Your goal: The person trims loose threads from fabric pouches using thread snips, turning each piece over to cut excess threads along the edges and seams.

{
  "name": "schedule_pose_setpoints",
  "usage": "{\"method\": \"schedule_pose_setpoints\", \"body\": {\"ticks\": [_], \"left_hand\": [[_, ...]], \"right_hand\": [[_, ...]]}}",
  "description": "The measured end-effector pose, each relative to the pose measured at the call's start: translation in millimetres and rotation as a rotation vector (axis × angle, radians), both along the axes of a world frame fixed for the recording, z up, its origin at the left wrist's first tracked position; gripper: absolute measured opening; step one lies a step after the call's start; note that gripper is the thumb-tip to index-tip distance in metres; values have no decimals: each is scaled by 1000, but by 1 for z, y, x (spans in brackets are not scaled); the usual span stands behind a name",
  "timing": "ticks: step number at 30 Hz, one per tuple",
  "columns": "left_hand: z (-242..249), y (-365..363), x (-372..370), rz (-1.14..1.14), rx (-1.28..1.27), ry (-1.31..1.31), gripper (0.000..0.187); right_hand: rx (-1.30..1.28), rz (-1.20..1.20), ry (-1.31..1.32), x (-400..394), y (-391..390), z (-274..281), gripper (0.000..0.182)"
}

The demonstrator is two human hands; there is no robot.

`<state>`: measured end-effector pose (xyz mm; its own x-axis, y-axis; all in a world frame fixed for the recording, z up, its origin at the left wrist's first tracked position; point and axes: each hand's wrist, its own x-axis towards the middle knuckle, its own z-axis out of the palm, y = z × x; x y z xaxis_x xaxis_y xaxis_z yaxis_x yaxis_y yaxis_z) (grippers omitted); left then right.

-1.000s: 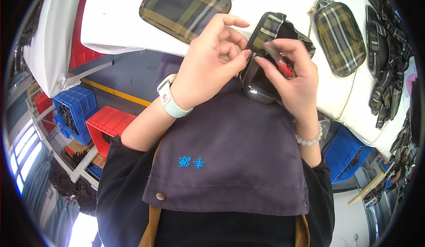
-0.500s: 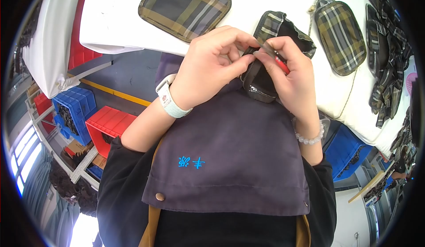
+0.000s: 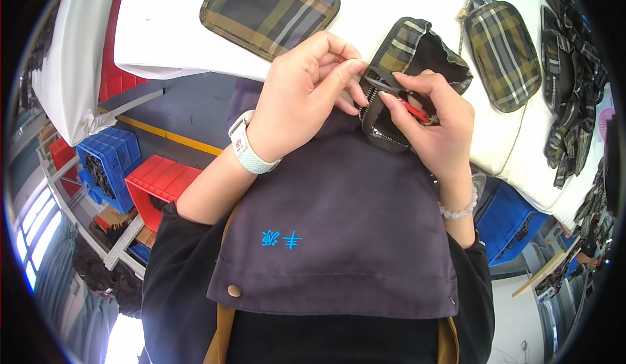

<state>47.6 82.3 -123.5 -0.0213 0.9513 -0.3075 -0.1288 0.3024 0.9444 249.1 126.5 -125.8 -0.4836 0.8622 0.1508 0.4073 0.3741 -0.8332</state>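
Note:
An unzipped plaid pouch point(image 3: 399, 47) lies with its dark inside showing, its zipper edge in front of my hands. My left hand point(image 3: 313, 77), with a watch on the wrist, is closed in a pinch of thumb and forefinger beside the zipper; what the fingertips hold is too small to make out. Red-handled scissors point(image 3: 417, 111) sit in my right hand point(image 3: 440, 119), their blades pointing left over the zipper toward my left fingers. Part of the pouch is hidden behind the right hand.
A larger plaid pouch point(image 3: 270, 12) and a narrower one point(image 3: 503, 54) lie on the white table point(image 3: 166, 34). Dark plaid pieces point(image 3: 570, 103) pile up at the right. Red point(image 3: 160, 184) and blue point(image 3: 111, 162) crates stand below left, another blue crate point(image 3: 508, 224) below right.
My hands have moved apart: the left slightly up and left, the right slightly right and down. The scissor blades now show more clearly over the zipper.

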Motion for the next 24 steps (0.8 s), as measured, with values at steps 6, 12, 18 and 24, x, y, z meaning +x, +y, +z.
{"method": "schedule_pose_setpoints", "body": {"ticks": [6, 12, 18, 24], "left_hand": [[0, 1, -5, -65, -19, -27, 12], [5, 4, -7, -57, -54, -66, 14], [11, 6, -5, -147, -96, -7, 29], [15, 6, 2, -108, -107, 67, 36]], "right_hand": [[120, 5, -47, -3, 2, -1, 19], [47, -25, -18, 1, 4, 1, 19], [46, -67, 14, 8, 1, 0, 21], [89, -25, -20, 8, 0, -1, 20]]}}
